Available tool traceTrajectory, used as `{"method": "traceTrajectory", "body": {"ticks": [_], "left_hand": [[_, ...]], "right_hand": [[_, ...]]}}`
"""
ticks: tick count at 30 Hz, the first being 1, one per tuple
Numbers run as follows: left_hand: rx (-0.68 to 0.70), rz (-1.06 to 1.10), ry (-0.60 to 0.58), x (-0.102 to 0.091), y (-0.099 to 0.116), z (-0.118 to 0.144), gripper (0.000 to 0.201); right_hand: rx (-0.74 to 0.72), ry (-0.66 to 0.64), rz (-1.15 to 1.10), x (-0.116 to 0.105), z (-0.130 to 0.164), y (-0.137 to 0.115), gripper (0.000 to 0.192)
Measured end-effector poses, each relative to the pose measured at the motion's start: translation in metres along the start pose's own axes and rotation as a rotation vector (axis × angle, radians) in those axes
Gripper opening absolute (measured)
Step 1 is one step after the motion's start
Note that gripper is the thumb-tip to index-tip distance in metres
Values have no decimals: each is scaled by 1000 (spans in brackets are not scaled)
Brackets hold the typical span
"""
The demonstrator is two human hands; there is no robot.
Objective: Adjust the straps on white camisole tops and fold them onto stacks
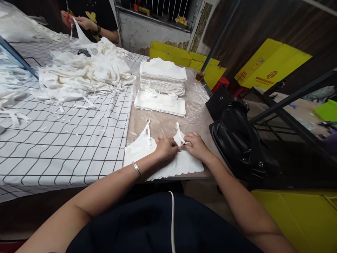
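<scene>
A white camisole top with a scalloped hem lies flat at the table's near edge. My left hand rests on it and pinches its right shoulder strap. My right hand grips the same strap from the other side. The left strap lies free, pointing away from me. A silver bangle is on my left wrist.
A stack of folded white tops and a single layer sit farther back. A loose heap of white garments lies on the checked cloth. A black handbag stands at the right. Another person handles fabric at the far end.
</scene>
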State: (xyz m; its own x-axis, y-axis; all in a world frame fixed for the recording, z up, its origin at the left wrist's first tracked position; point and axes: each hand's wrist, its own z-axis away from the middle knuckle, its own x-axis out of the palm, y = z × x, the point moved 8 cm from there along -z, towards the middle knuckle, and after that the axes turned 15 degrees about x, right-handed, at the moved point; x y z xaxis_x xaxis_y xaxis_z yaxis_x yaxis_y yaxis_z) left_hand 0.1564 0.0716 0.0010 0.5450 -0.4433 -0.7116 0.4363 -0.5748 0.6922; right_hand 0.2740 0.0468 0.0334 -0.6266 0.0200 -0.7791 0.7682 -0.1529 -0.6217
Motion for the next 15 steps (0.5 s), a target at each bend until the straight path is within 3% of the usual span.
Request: {"method": "traceTrajectory", "body": {"ticks": [2, 4, 6, 8, 11, 15], "left_hand": [[93, -181, 37, -5, 11, 7, 13], [272, -395, 76, -5, 30, 22, 27], [496, -506, 36, 10, 47, 43, 49], [674, -504, -82, 31, 56, 64, 65], [736, -464, -219, 49, 54, 82, 74], [748, -442, -295, 49, 51, 85, 77]], "right_hand": [[109, -108, -202, 4, -1, 7, 9], [272, -261, -564, 13, -3, 15, 13], [412, -382, -912, 20, -9, 17, 20], [509, -429, -1127, 20, -23, 13, 22], [592, -412, -1237, 11, -57, 0, 19], [595, -342, -1046, -1, -105, -17, 22]]}}
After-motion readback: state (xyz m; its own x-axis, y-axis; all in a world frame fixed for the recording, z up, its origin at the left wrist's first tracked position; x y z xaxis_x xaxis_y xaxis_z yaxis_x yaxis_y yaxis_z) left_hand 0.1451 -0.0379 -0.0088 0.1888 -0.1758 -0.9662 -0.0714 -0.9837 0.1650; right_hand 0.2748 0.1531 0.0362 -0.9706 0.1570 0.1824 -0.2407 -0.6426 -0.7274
